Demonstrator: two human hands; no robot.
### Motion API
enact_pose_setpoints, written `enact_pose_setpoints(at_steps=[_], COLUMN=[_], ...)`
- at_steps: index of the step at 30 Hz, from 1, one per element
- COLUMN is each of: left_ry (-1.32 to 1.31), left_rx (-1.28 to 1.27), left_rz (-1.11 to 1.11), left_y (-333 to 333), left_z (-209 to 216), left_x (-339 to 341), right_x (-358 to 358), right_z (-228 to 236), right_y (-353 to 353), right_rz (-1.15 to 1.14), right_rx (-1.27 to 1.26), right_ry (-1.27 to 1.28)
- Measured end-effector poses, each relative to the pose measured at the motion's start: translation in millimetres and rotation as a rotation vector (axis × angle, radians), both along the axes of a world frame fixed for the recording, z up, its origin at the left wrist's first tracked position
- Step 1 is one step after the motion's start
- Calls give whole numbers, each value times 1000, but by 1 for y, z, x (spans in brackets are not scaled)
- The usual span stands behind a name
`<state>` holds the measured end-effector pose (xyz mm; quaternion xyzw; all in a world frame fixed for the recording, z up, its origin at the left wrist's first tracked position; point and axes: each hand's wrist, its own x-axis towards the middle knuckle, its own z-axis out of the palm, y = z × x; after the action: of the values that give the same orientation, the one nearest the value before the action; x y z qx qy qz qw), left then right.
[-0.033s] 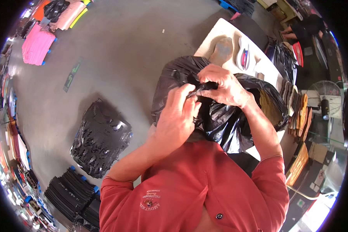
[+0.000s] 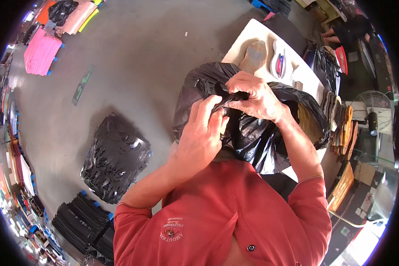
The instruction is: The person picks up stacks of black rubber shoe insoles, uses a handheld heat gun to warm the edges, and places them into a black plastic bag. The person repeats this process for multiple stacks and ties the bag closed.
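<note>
A large black plastic bag (image 2: 261, 153) bulges in front of me, with sunlit creases on its near side. My left hand (image 2: 201, 128) is closed on a dark, twisted strip of plastic at the top of the bag. Close beside it, my right hand (image 2: 256, 95) pinches the same strip between thumb and fingers. The strip runs between both hands; whether it is the bag's own edge or a separate piece, I cannot tell. Right of my right wrist, something brown (image 2: 308, 124) shows through a gap in the plastic.
Beyond the bag, a pale table (image 2: 244, 37) carries a grey-brown sole-shaped piece (image 2: 254, 56) and a white sole-shaped tray (image 2: 277, 60) with pens. Black cut sheets (image 2: 115, 159) are stacked on the floor at left. A fan (image 2: 372, 117) stands at right.
Both hands keep their hold on the black strip. Only a very slight shift of the fingers and the view shows.
</note>
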<state>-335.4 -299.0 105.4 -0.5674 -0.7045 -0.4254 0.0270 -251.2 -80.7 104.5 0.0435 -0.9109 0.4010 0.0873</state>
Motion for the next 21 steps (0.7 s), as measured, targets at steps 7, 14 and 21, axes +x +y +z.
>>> enact_pose_setpoints(at_steps=[7,14,21], left_ry=[14,-88,-220], left_rx=[158,164,34], left_rz=[-152,-184,-227], left_y=[6,13,-12], left_z=[3,2,-35], left_x=[-2,-1,16], right_x=[-4,-16,-39], right_z=[33,10,-62], right_y=[-3,-23,34], right_rz=[78,-288,-598], right_rx=[-824,-469,603], right_ry=[-419,-62,165])
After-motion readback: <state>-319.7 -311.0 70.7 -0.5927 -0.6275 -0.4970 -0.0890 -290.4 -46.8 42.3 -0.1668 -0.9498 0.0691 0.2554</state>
